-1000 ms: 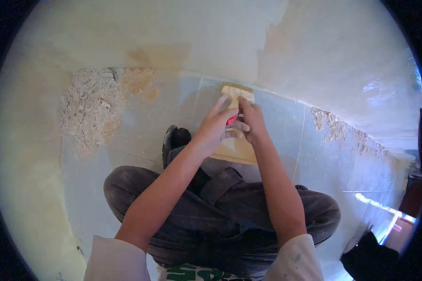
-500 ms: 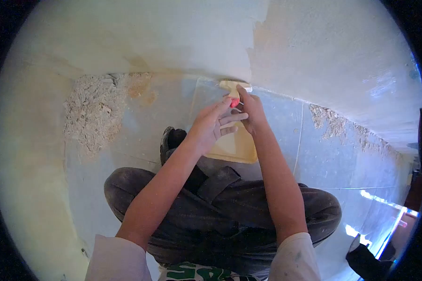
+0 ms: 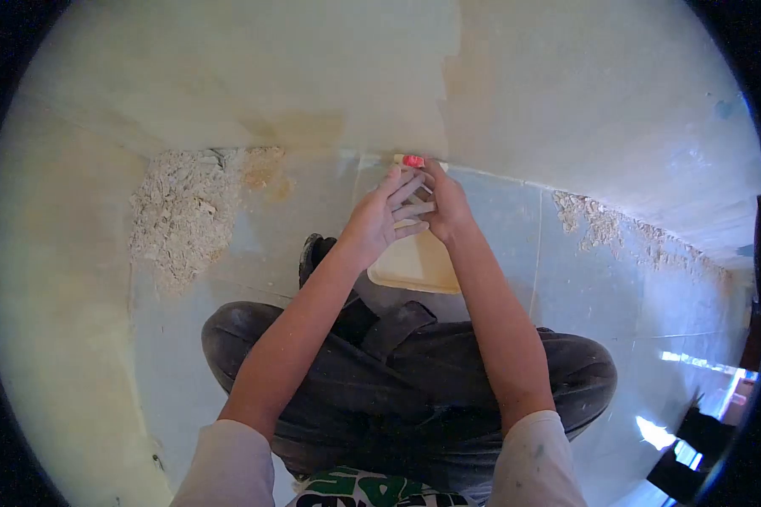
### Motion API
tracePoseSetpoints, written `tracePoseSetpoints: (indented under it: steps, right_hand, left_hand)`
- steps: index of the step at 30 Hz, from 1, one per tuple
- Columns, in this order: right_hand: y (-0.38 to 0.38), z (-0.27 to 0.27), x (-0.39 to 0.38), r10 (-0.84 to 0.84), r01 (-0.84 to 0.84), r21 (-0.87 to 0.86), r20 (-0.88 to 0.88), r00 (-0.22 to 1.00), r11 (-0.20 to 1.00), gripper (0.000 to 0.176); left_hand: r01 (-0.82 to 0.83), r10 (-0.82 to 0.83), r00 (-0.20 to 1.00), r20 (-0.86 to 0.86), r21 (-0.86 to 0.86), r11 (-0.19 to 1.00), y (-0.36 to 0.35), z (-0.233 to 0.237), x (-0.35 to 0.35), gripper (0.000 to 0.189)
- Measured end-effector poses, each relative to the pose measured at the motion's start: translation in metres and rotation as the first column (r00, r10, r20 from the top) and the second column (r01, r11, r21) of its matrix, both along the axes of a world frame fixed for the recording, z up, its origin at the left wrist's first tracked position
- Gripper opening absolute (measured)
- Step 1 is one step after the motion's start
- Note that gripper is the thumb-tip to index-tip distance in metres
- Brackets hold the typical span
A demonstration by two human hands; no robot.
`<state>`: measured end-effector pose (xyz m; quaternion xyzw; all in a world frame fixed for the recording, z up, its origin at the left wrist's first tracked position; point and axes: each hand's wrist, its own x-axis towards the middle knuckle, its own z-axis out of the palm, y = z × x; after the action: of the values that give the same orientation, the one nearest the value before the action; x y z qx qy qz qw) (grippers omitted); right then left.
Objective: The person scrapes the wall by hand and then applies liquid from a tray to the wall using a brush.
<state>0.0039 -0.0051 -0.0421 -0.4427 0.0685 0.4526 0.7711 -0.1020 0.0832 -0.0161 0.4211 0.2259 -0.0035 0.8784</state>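
Note:
A cream-coloured wide brush-like tool with a red part point(image 3: 413, 160) is held at the foot of the wall, mostly hidden by my fingers. My right hand point(image 3: 446, 203) is closed around it, though its grip is partly covered. My left hand point(image 3: 380, 215) lies against the right one, its fingers stretched and spread across the right fingers, the thumb close to the red part. Pale dust coats the fingertips. Beneath both hands sits a shallow cream tray point(image 3: 414, 277), its near rim showing between my wrists.
Flaked plaster debris point(image 3: 182, 220) is heaped at the left by the wall; more flakes point(image 3: 596, 221) lie along the right wall base. The plastered wall point(image 3: 313, 68) rises right behind the tray. My crossed legs point(image 3: 397, 380) are close in front. Dark objects point(image 3: 693, 448) stand at lower right.
The tool's red part has moved up towards the wall and tipped, so less of the cream body shows. My hands have drawn closer together, and the view has shifted slightly.

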Motion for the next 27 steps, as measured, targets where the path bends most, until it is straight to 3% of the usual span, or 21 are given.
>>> tracePoseSetpoints:
  steps: [6, 14, 15, 17, 19, 22, 23, 27]
  right_hand:
    - [0.0, -0.014, 0.0, 0.071, -0.071, -0.017, 0.02, 0.997, 0.997, 0.026]
    - [-0.001, -0.016, -0.003, 0.1, -0.086, -0.135, 0.105, 0.989, 0.987, 0.022]
    - [-0.001, -0.014, -0.008, 0.04, -0.023, -0.104, 0.163, 0.986, 0.994, 0.021]
    - [0.0, 0.001, -0.022, -0.023, 0.039, -0.071, 0.219, 0.975, 0.997, 0.021]
    - [0.003, 0.016, -0.038, -0.235, 0.288, -0.115, 0.342, 0.91, 0.951, 0.019]
    - [0.008, 0.001, -0.049, -0.333, 0.392, -0.13, 0.33, 0.883, 0.911, 0.018]
    - [0.005, 0.023, -0.054, -0.31, 0.337, -0.143, 0.181, 0.933, 0.931, 0.018]
    - [0.002, 0.006, -0.041, -0.173, 0.205, -0.205, 0.165, 0.971, 0.957, 0.019]
  left_hand:
    - [-0.018, 0.018, 1.0, -0.022, -0.045, 0.999, -0.003, -0.004, -0.001, 0.069]
    - [-0.015, 0.015, 1.0, -0.007, -0.053, 0.998, -0.008, -0.013, -0.005, 0.035]
    - [-0.016, 0.015, 1.0, -0.005, -0.054, 0.998, -0.009, -0.013, -0.006, 0.035]
    - [0.0, -0.002, 1.0, 0.017, 0.105, 0.994, -0.015, -0.007, -0.011, 0.038]
    - [-0.013, 0.011, 1.0, 0.014, 0.157, 0.988, -0.026, 0.014, -0.02, 0.036]
    - [-0.025, 0.03, 0.999, -0.015, 0.231, 0.973, -0.033, 0.027, -0.03, 0.035]
    - [-0.028, 0.039, 0.999, -0.037, 0.253, 0.967, -0.033, 0.026, -0.03, 0.036]
    - [-0.022, 0.041, 0.994, -0.105, 0.172, 0.985, -0.025, 0.01, -0.021, 0.033]
